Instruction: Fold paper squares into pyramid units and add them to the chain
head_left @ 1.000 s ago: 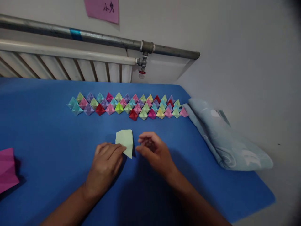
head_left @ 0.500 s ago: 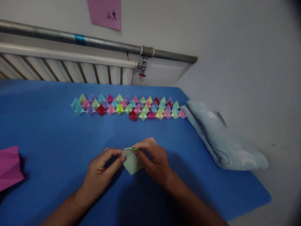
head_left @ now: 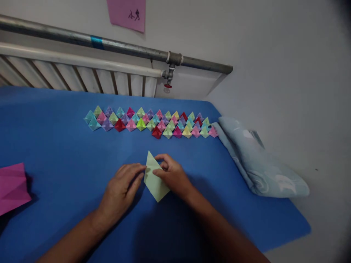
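A pale green sheet of folding paper point(head_left: 155, 184) with creases stands partly opened out, one pointed corner upward. My right hand point(head_left: 171, 174) grips its right side, the thumb on the near face and the fingers behind. At the paper's left edge is my left hand point(head_left: 122, 187); its forefinger tip meets or nearly meets the edge, and the thumb is apart from the finger. Beyond both hands, small folded paper pieces point(head_left: 141, 124) in many colours lie in staggered rows on the blue tabletop point(head_left: 68, 157).
A magenta creased sheet point(head_left: 13, 188) lies at the left. A folded pale blue cloth point(head_left: 255, 160) rests along the right edge by the wall. Behind the table run a white radiator point(head_left: 95, 78), a metal pipe point(head_left: 131, 47) and a red-handled valve point(head_left: 168, 86). A pink note point(head_left: 127, 16) hangs above.
The green paper has gone from a folded shape to a more opened one, its point now rising. My left thumb has come off it. My view has shifted slightly.
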`<act>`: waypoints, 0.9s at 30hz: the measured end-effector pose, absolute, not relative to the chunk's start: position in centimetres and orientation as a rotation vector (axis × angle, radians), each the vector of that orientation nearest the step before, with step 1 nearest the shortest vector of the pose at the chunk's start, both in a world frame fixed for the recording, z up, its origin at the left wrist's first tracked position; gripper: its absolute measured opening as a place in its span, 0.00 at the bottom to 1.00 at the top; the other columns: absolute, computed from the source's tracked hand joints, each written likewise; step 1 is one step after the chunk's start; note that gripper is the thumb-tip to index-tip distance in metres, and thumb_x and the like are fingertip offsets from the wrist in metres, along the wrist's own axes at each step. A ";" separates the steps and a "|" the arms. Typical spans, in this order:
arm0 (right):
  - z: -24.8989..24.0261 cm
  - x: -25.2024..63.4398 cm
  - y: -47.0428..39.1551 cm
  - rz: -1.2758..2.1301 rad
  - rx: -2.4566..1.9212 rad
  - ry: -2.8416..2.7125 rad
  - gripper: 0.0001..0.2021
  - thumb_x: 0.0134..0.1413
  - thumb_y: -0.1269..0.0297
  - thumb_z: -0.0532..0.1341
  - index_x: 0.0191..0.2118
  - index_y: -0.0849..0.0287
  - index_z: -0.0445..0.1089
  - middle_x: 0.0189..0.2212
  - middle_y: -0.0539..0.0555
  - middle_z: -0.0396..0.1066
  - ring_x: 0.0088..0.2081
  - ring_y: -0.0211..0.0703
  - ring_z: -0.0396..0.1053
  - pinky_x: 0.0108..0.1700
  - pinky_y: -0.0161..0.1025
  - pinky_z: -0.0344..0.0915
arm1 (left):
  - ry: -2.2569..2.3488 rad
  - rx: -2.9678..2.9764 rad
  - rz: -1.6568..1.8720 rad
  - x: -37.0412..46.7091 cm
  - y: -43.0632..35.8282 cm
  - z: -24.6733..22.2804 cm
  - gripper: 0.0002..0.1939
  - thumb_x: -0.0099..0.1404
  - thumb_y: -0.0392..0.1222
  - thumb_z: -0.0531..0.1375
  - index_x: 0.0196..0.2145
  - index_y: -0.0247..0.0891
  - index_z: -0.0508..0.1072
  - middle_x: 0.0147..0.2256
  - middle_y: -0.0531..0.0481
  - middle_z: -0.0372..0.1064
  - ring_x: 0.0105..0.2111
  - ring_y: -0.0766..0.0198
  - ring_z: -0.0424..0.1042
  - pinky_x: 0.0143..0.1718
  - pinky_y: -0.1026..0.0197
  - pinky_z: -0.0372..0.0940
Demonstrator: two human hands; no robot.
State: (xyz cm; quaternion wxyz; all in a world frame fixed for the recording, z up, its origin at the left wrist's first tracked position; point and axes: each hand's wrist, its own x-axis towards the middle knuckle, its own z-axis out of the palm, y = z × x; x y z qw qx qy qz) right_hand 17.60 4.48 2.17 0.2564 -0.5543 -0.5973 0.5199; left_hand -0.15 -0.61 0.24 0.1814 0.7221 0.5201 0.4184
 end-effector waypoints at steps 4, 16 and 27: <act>2.3 16.8 4.9 1.074 -1.600 -2.031 0.19 0.49 0.72 0.59 0.49 0.54 0.69 0.25 0.45 0.68 0.27 0.36 0.64 0.31 0.32 0.57 | 1.327 2.321 0.991 0.1 -0.3 -0.5 0.12 0.70 0.35 0.51 0.44 0.41 0.73 0.38 0.49 0.77 0.38 0.62 0.75 0.40 0.56 0.68; 3.5 20.5 4.6 1.640 -1.555 -1.724 0.18 0.48 0.76 0.56 0.46 0.55 0.69 0.16 0.39 0.59 0.19 0.31 0.57 0.22 0.28 0.52 | 1.306 2.411 0.785 -0.5 0.0 -0.3 0.14 0.67 0.32 0.51 0.45 0.41 0.71 0.44 0.48 0.77 0.43 0.59 0.75 0.49 0.50 0.63; 3.8 21.5 5.1 1.714 -1.601 -1.625 0.09 0.49 0.76 0.57 0.34 0.57 0.71 0.17 0.41 0.62 0.21 0.32 0.63 0.25 0.29 0.56 | 1.364 2.521 0.694 0.1 -0.4 -0.1 0.12 0.65 0.41 0.58 0.46 0.39 0.70 0.47 0.45 0.75 0.47 0.54 0.73 0.55 0.44 0.57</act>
